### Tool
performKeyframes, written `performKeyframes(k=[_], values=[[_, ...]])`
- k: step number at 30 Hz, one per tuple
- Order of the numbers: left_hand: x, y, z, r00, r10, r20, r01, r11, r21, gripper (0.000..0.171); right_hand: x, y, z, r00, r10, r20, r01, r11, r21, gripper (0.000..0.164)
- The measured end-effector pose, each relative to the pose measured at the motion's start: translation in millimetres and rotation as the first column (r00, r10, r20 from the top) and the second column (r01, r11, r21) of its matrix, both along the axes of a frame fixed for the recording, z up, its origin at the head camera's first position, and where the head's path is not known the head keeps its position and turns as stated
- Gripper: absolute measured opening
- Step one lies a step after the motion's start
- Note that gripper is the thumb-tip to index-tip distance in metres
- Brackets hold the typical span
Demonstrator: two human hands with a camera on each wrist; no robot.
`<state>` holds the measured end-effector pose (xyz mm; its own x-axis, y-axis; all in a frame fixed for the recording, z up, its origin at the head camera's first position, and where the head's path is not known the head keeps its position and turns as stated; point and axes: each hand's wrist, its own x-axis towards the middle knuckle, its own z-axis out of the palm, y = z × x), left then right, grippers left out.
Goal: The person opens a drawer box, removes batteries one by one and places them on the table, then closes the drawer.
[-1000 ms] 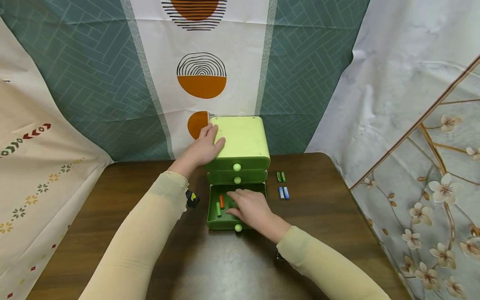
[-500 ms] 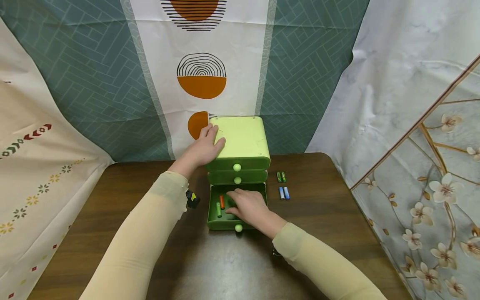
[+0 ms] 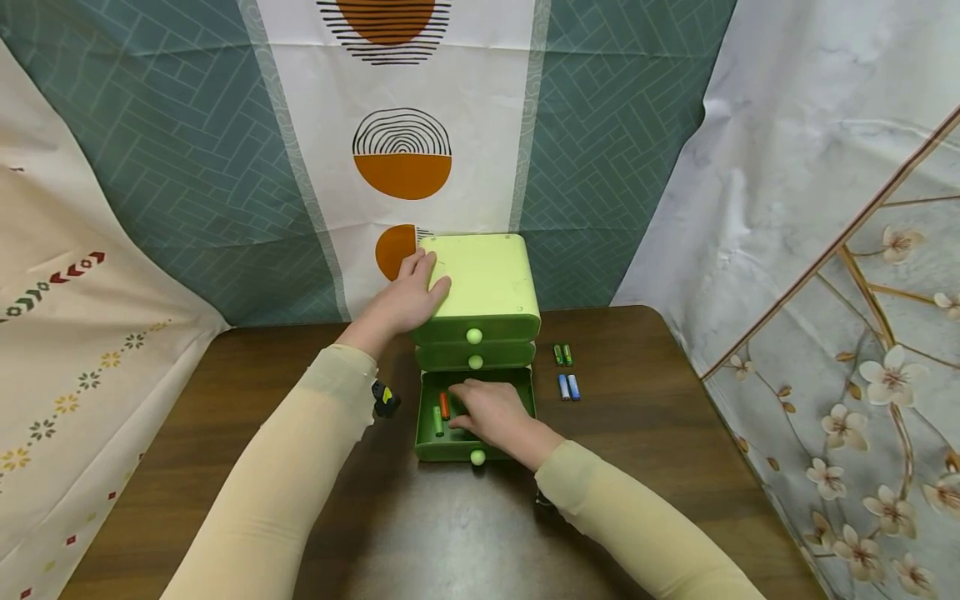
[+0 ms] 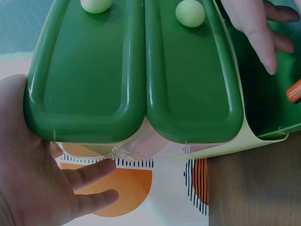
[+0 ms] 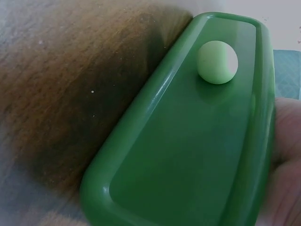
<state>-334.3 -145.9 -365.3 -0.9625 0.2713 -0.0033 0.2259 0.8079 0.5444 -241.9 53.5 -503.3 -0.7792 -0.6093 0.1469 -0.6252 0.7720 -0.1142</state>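
Observation:
A small green chest of drawers [image 3: 487, 275] stands against the cloth backdrop, with its bottom drawer [image 3: 442, 452] pulled out. My left hand [image 3: 401, 302] rests over the chest's top left edge; the left wrist view shows its fingers spread along the side. Inside the bottom drawer, my right hand [image 3: 491, 412] hovers with its fingers extended and nothing visibly held. Just left of its fingertips lies an orange battery [image 3: 445, 406], and beside that a light green battery [image 3: 438, 422]. The right wrist view mostly shows the drawer front [image 5: 178, 141] and its round knob [image 5: 217, 62], with part of the hand behind.
On the brown wooden table [image 3: 637, 467], right of the chest, lie two green batteries [image 3: 562, 355] and two blue-and-white batteries [image 3: 568, 387]. The two upper drawers [image 3: 450, 356] are closed. Patterned cloths [image 3: 622, 150] hang behind and at both sides.
My right hand has shifted slightly left within the drawer, closer to the orange battery. The left hand stays on the chest.

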Motion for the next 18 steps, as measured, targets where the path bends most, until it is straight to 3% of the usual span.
performKeyframes(k=[18], values=[[-1.3, 0, -1.4, 1.000, -0.003, -0.002, 0.003, 1.000, 0.006, 0.080, -5.8, -22, -0.5, 0.996, -0.062, 0.067, 0.055, 0.993, 0.107, 0.055]])
